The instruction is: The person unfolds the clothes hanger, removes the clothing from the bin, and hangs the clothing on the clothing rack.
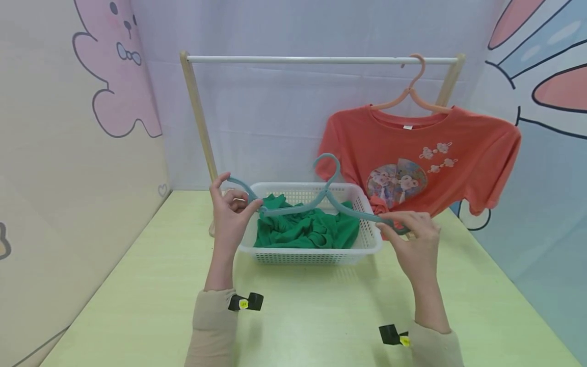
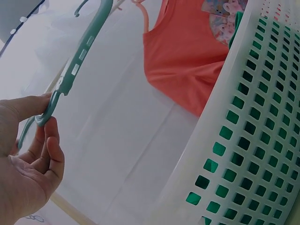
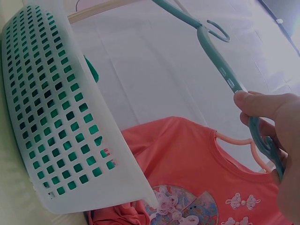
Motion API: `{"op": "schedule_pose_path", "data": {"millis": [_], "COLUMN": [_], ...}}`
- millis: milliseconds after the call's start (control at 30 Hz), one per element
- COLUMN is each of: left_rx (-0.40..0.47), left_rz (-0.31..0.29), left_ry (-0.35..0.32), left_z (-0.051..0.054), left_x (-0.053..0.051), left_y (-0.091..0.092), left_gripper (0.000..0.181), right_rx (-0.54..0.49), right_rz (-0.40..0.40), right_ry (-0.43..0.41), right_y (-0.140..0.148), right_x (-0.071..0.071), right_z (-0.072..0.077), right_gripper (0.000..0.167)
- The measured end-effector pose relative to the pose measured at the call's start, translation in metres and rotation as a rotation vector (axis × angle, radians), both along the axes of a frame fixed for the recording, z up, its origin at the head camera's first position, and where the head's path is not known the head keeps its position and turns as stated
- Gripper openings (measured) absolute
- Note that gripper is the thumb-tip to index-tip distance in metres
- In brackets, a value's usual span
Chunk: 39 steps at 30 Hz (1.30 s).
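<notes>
A teal clothes hanger (image 1: 326, 194) is held up in front of and above the white basket, hook upward. My left hand (image 1: 231, 216) pinches its left part between thumb and fingers; the left wrist view shows the thumb and fingertips on the narrow end of the hanger (image 2: 87, 42). With thumb and curled fingers, my right hand (image 1: 416, 245) grips the hanger's right arm near its end, as the right wrist view also shows. Crumpled green cloth (image 1: 312, 229) lies in the white perforated basket (image 1: 316, 257) below the hanger.
Behind the basket stands a rack with a white rail (image 1: 289, 60) and wooden posts. A coral T-shirt (image 1: 463, 168) on a peach hanger (image 1: 409, 92) hangs at its right end. The pale yellow table (image 1: 312, 316) runs between decorated side panels.
</notes>
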<state>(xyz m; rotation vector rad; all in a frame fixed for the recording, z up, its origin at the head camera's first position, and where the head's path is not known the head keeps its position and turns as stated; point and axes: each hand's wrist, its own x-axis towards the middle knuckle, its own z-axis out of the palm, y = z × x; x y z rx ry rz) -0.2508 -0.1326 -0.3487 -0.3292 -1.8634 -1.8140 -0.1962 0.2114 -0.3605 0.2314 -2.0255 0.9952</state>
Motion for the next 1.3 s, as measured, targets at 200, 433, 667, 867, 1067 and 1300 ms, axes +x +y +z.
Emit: {"op": "schedule_pose_path", "data": {"millis": [200,433,667,867,1067,1300], "left_rx": [0.1,0.107,-0.271,-0.576,-0.674,-0.741], "left_rz": [0.006,0.02,0.253,0.372,0.3,0.217], "left_ry": [0.004,0.001,0.022,0.168,0.272,0.287], "left_z": [0.001,0.001,0.002,-0.003,-0.006,-0.009], "left_x": [0.001,0.001,-0.001,-0.006,-0.006,-0.004], "left_y": [0.003,0.002,-0.004,-0.01,-0.012,-0.018], "left_gripper": [0.082,0.081,0.07,0.034,0.011,0.008], "right_rx": [-0.047,-0.063,-0.047,-0.026,-0.02,-0.024], "right_rz": [-0.016,-0.023,-0.006,-0.01,-0.014,-0.014], "right_ry": [-0.021,-0.021,-0.016,-0.039,-0.038,-0.044], "right_y": [-0.001,-0.001,0.0,-0.001,-0.002,0.0], "right_x": [0.002,0.003,0.004,0.004,0.003,0.004], "right_z": [0.002,0.003,0.002,0.001,0.001,0.001], "right_gripper": [0.025,0.025,0.027,0.027,0.028,0.028]}}
